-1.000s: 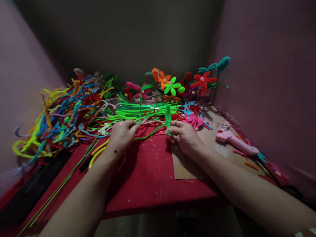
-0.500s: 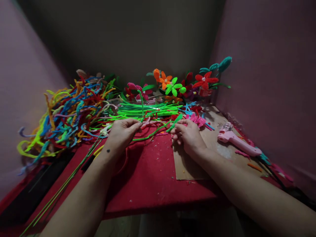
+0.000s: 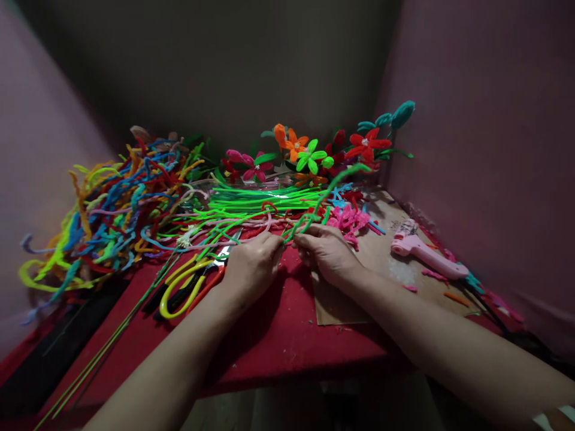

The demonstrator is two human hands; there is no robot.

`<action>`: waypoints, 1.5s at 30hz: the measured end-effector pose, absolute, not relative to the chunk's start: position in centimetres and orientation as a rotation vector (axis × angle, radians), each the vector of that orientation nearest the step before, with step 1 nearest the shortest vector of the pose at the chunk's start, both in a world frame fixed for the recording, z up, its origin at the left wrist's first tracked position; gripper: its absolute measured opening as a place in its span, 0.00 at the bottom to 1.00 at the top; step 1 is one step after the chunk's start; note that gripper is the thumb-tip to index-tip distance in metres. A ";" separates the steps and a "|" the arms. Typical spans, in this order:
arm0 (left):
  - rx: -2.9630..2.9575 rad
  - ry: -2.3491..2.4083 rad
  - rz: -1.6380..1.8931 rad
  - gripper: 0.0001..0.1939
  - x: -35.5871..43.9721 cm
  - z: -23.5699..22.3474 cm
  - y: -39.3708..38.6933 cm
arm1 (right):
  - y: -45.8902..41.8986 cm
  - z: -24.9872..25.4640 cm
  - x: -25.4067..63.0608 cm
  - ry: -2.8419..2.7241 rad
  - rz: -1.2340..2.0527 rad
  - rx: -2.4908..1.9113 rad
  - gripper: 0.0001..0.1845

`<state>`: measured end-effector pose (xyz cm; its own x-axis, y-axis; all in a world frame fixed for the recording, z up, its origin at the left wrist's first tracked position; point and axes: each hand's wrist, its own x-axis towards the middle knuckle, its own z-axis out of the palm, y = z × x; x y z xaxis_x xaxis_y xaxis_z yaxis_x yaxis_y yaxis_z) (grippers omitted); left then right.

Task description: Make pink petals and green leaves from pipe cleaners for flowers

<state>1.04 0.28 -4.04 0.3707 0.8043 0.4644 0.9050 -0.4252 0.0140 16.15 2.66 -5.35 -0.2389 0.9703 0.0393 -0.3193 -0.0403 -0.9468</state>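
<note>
Both hands meet near the middle of the view, fingertips just beside each other, over the near edge of the loose stems. The left hand (image 3: 256, 260) has its thumb and fingers pressed together on the lower end of a green stem (image 3: 333, 184); the back of the hand hides part of this grip. The right hand (image 3: 330, 251) pinches the stem between thumb and forefinger, its other fingers curled under. Just above the fingertips the green strands cross in a small tangle; from there the stem slants up toward between 1 and 2 o'clock, its tip bending over to the right.

Taking the hands as the clock's centre, green strips (image 3: 269, 200) lie in a bundle near 12. Beyond them, between 12 and 1, stand a lime flower (image 3: 311, 155) and an orange flower (image 3: 294, 143), with a red flower (image 3: 368, 145) at 1. Pink pieces (image 3: 348, 221) sit between 2 and 3, near the right hand. A pink glue gun (image 3: 431, 257) lies at 3, well apart from it, on cardboard (image 3: 336, 305) that reaches round to 5. Red cloth (image 3: 278, 341) spreads at 6. Thin rods (image 3: 128, 319) run out toward 8, scissors (image 3: 197, 264) with yellow handles lie between 8 and 9, and a mixed pile (image 3: 121, 209) of fuzzy strips heaps up toward 10.
</note>
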 end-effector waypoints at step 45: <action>-2.082 -1.865 -0.825 0.11 -4.9 1.0 -2.4 | 2.7 -2.8 17.9 -0.816 1.648 -0.641 0.05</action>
<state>-4.93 -2.43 1.01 0.0334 0.8388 0.5434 0.9663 -0.1660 0.1968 17.93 2.74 -2.80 -0.2196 0.9755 0.0086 -0.5978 -0.1276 -0.7914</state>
